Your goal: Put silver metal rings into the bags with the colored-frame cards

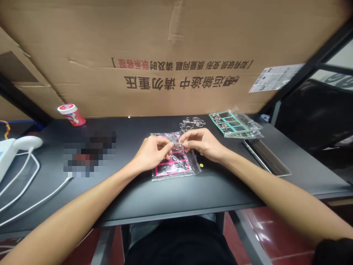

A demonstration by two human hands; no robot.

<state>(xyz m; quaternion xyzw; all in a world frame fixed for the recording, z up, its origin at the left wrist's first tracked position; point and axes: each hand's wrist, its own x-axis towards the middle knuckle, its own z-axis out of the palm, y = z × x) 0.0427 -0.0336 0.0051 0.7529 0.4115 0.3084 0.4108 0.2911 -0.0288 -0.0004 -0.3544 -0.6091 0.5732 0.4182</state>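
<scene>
My left hand (151, 152) and my right hand (201, 143) meet above the desk, their fingertips pinching a small bent-wire metal puzzle (179, 146) between them. Under the hands lies a clear plastic bag holding a pink-printed card (172, 170). More silvery wire puzzle pieces (193, 123) lie in a loose heap just beyond my right hand. Past them, a clear bag with a green-printed card (234, 124) holds further wire pieces. My fingers hide part of the wire puzzle.
A dark desk (138, 195) stands before a large printed cardboard box (176, 55). A red-and-white cup (72, 115) lies on its side at the far left, near a pixelated patch (88, 154). A white corded device (13, 151) sits at the left edge; a phone (266, 156) lies right.
</scene>
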